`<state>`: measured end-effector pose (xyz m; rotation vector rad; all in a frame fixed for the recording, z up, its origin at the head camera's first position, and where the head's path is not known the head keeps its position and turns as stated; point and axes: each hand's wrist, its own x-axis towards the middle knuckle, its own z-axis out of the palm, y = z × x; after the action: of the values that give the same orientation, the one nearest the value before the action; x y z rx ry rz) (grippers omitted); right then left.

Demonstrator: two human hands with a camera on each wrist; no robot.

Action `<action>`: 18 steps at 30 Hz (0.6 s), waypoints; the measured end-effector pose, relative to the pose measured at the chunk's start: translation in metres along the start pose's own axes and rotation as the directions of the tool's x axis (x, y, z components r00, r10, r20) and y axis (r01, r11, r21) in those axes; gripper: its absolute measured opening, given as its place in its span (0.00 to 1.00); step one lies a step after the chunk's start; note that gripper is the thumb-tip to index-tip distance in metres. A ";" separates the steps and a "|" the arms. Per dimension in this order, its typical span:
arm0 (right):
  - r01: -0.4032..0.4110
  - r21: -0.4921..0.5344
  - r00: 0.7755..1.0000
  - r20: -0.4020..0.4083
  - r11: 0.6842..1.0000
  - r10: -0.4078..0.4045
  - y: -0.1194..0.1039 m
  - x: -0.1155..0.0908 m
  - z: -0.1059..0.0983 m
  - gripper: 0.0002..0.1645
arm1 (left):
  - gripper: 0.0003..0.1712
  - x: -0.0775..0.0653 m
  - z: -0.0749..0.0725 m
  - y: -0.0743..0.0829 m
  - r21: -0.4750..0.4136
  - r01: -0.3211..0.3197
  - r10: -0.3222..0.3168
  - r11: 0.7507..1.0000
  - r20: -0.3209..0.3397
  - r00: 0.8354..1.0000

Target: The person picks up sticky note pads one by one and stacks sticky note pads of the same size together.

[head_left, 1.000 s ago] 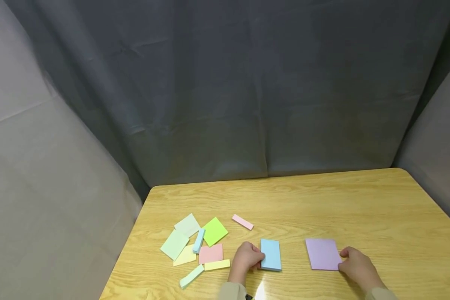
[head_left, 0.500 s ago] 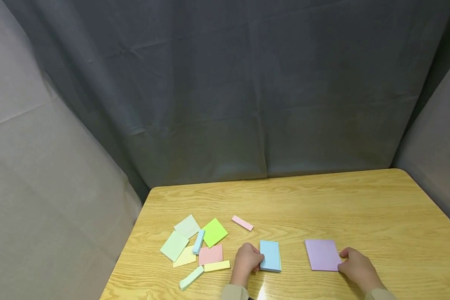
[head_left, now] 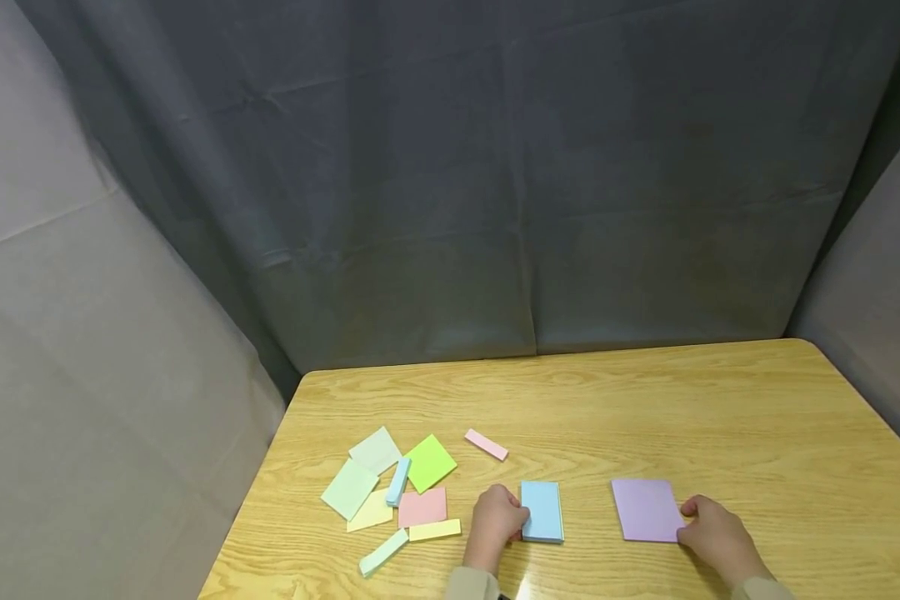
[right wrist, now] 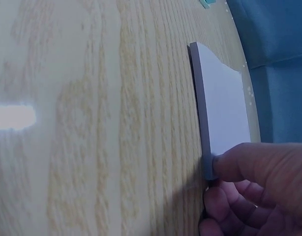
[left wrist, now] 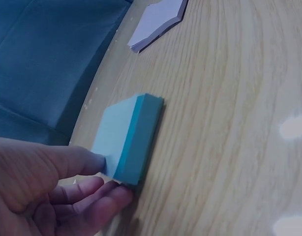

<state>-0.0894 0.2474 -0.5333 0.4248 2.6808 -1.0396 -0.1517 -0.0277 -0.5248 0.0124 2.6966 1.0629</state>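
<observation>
My left hand (head_left: pixel 495 517) pinches the near left corner of a blue sticky note pad (head_left: pixel 542 510), thumb on top and fingers at its edge. The left wrist view shows this pad as a thick block (left wrist: pixel 122 135) with a darker teal band along one side. A thin pale green strip shows along its right edge in the head view. To the right, a purple sticky note pad (head_left: pixel 645 508) lies flat. My right hand (head_left: pixel 717 536) pinches its near right corner, with the thumb on its top face (right wrist: pixel 222 108) in the right wrist view.
On the left of the wooden table (head_left: pixel 607 408) lie several sticky note pads: bright green (head_left: pixel 430 463), pale green (head_left: pixel 350 489), pink (head_left: pixel 422 507) and yellow (head_left: pixel 371 512). Narrow strips lie among them, with a pink strip (head_left: pixel 486 444) farther back. Grey cloth (head_left: pixel 495 183) hangs behind.
A pale green strip now shows along the blue pad's right edge, which was not visible a second ago. My left hand has shifted very slightly. My right hand and the purple pad look unmoved.
</observation>
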 end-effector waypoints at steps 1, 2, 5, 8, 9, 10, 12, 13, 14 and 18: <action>0.001 -0.003 1.000 -0.002 1.000 -0.001 0.000 0.000 0.000 0.21 | 0.12 0.000 -0.001 0.000 -0.002 -0.004 0.004 1.000 -0.002 1.000; 0.003 -0.005 1.000 -0.004 1.000 -0.003 0.000 0.000 0.000 0.21 | 0.12 0.001 -0.002 -0.001 -0.007 -0.005 0.004 1.000 -0.001 1.000; 0.006 -0.010 1.000 -0.006 1.000 -0.006 0.001 0.001 0.001 0.21 | 0.13 0.001 -0.007 -0.003 -0.037 -0.012 0.012 0.999 -0.003 1.000; 0.005 -0.015 1.000 0.002 1.000 -0.005 0.001 0.001 0.001 0.22 | 0.11 0.002 -0.013 -0.006 -0.073 -0.026 0.026 0.997 -0.011 1.000; 0.004 -0.019 1.000 0.005 1.000 -0.004 0.001 0.002 0.001 0.22 | 0.10 0.002 -0.015 -0.007 -0.071 -0.035 0.034 0.997 -0.020 0.999; 0.003 -0.020 1.000 0.010 1.000 -0.003 0.002 0.002 0.001 0.22 | 0.08 0.002 -0.017 -0.008 -0.068 -0.039 0.038 0.997 -0.029 0.999; 0.000 -0.023 1.000 0.018 1.000 0.001 0.003 0.002 0.001 0.22 | 0.07 0.003 -0.022 -0.011 -0.053 -0.044 0.041 0.998 -0.049 0.998; -0.003 -0.025 1.000 0.019 1.000 0.004 0.002 0.002 0.001 0.22 | 0.06 0.004 -0.024 -0.013 -0.051 -0.040 0.037 0.998 -0.055 0.998; -0.005 -0.025 1.000 0.021 1.000 0.006 0.002 0.002 0.001 0.22 | 0.06 0.005 -0.027 -0.014 -0.044 -0.036 0.033 0.998 -0.064 0.997; -0.006 -0.023 1.000 0.024 1.000 0.007 0.002 0.001 0.001 0.23 | 0.06 0.007 -0.036 -0.021 -0.049 0.004 -0.008 0.999 -0.091 0.996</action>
<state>-0.0895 0.2481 -0.5356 0.4136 2.6653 -1.0042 -0.1651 -0.0663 -0.5147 -0.0545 2.7480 1.1547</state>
